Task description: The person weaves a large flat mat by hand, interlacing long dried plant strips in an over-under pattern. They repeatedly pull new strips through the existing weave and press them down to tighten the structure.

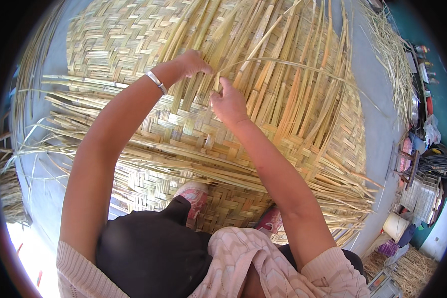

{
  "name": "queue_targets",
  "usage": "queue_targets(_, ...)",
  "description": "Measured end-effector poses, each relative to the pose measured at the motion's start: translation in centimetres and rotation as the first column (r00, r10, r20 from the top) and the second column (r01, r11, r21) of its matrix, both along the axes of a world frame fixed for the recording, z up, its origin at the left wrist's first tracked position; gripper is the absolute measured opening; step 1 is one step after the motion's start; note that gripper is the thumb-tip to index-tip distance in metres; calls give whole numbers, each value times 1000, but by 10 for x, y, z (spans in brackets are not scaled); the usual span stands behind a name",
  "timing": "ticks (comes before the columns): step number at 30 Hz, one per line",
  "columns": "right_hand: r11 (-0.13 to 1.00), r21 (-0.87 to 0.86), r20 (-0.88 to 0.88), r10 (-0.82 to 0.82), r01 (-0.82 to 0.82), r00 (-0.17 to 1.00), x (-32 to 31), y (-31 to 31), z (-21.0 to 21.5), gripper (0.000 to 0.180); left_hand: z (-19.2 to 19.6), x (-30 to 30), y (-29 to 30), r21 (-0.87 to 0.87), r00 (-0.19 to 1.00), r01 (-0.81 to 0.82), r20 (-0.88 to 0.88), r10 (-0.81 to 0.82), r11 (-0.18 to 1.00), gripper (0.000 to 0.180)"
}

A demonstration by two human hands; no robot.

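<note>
A large woven mat of pale yellow split-cane strips lies on the grey floor and fills most of the view. My left hand, with a silver bangle on its wrist, pinches loose strips at the mat's unwoven upper part. My right hand sits just below and to the right of it, fingers closed on a thin strip that arcs away to the right. Long unwoven strips fan upward from where the hands work. My feet in pink shoes stand on the mat's near edge.
Bundles of loose strips lie at the left and along the upper right. Household clutter lines the right wall: a white bucket, bags, a stool and crates. Bare grey floor runs between the mat and that clutter.
</note>
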State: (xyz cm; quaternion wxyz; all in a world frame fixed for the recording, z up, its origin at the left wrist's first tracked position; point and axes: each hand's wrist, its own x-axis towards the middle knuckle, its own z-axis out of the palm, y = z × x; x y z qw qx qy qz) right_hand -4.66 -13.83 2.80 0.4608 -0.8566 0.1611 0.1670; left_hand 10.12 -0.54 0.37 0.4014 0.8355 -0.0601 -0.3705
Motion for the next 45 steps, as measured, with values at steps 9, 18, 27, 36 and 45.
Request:
queue_targets(9, 999, -42, 106, 37, -32, 994, -1, -1, -6, 45, 8, -14, 8, 50, 985, -13, -173, 21, 999, 53)
queue_targets(18, 996, -56, -9, 73, -73, 997, 11, 0, -14, 35, 12, -24, 29, -355, 925, -131, -380, -15, 926, 46)
queue_targets(27, 966, -37, -62, 253, -255, 966, 9, -3, -10, 27, 17, -22, 49, -659, 846, -465, -528, 76, 592, 41)
queue_targets(36, 980, -65, -4, 191, -190, 982, 2, 5, -20, 29, 24, -23, 134, -658, 626, -745, -635, 451, 107, 45)
queue_targets(45, 996, -55, 272, 82, -70, 959, -27, 17, -21, 36, 53, -7, 224, -347, 758, -627, -65, 649, 698, 31)
